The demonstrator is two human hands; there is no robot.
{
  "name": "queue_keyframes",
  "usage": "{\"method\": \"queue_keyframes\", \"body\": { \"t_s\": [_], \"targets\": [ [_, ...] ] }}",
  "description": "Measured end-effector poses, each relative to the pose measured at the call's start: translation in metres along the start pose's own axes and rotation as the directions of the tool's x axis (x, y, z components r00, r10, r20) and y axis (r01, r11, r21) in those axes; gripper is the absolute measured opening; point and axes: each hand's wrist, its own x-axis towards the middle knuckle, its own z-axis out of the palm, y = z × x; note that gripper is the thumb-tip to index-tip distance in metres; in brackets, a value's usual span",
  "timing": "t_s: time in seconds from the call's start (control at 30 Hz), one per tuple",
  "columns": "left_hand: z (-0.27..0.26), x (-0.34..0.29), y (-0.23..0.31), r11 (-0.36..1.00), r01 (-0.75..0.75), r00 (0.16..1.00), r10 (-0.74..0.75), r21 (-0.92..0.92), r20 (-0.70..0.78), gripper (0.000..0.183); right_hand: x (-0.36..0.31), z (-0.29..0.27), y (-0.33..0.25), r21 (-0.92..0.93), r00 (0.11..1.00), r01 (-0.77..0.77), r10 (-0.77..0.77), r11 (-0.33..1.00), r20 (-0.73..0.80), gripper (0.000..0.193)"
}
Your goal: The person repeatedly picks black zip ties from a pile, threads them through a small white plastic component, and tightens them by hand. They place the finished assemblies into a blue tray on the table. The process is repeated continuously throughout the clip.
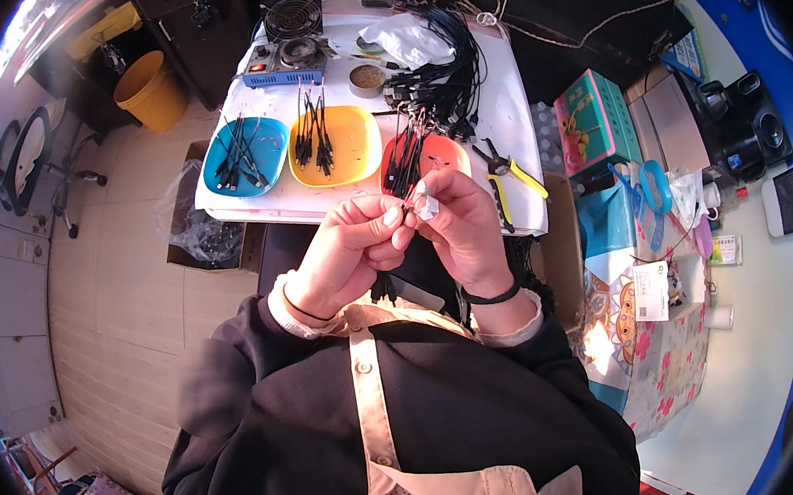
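My left hand [360, 230] is closed in a pinch on thin black cables, and their dark connector ends [384, 289] hang below it. My right hand [466, 230] meets it, its thumb and forefinger closed on a small crumpled white piece [427, 207]. What lies exactly between the fingertips is too small to make out. Just beyond the hands, a red bowl [461, 157] carries short black cables [406, 154]. A yellow bowl [358, 171] and a blue bowl [249, 189] farther left hold similar cables with bared wire ends.
Yellow-handled wire strippers [525, 177] lie at the right of the white table [258, 210]. Toward the back are a blue soldering unit [284, 76], a round tin [367, 78], a white plastic bag [410, 39] and a heap of black cables [455, 64]. Boxes stand on both sides.
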Motion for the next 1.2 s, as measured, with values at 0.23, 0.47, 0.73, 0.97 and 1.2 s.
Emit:
{"method": "queue_keyframes", "body": {
  "t_s": [0.23, 0.47, 0.73, 0.97, 1.2],
  "targets": [
    [0.01, -0.005, -0.008, 0.714, -0.341, 0.878, 0.474, 0.611, -0.063, 0.011, -0.006, 0.007, -0.015, -0.593, 0.965, 0.22, -0.263, 0.775, 0.014, 0.015],
    [0.014, -0.008, -0.017, 0.423, -0.391, 0.788, 0.613, 0.817, 0.06, 0.011, -0.011, 0.017, -0.017, -0.57, 0.975, 0.173, -0.223, 0.803, -0.019, 0.012],
    [0.011, -0.007, -0.019, 0.487, -0.368, 0.773, 0.634, 0.792, -0.031, 0.011, -0.013, 0.03, 0.009, -0.87, 0.724, 0.439, -0.662, 0.224, 0.195, 0.016],
    [0.005, -0.009, -0.009, 0.717, -0.322, 0.896, 0.441, 0.618, -0.046, 0.012, -0.001, 0.013, -0.018, -0.495, 0.975, 0.192, -0.224, 0.847, -0.005, 0.025],
    [0.0, 0.0, -0.007, 0.841, -0.258, 0.946, 0.32, 0.475, -0.052, 0.013, 0.004, 0.002, -0.017, -0.212, 0.999, -0.042, 0.035, 0.976, -0.037, 0.023]
  ]
}}
